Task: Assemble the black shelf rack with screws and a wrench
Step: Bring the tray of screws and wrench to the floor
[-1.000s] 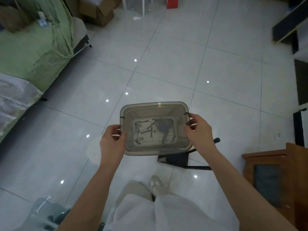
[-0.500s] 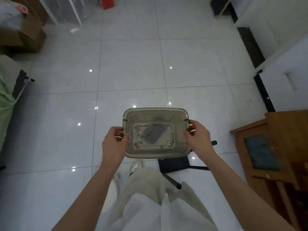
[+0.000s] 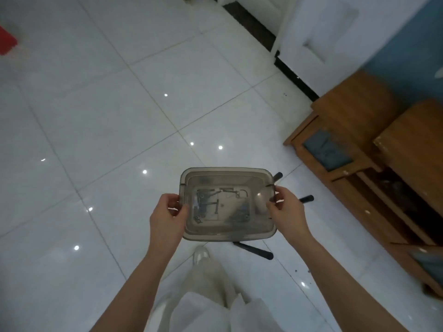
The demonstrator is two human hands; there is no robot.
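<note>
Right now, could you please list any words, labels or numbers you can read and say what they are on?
None can be read.
The smoky plastic bin held by the left hand and right hand shows no label.
The hardware inside is too blurred for markings.
The wooden cabinet shows no text.

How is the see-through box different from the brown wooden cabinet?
The see-through box is smoky grey plastic, while the wooden cabinet is solid brown wood. The box is held up in the air by the left hand and the right hand; the cabinet stands on the tiled floor. You can see small metal parts through the box, but the cabinet only shows a dark panel. Both have boxy shapes.
</note>
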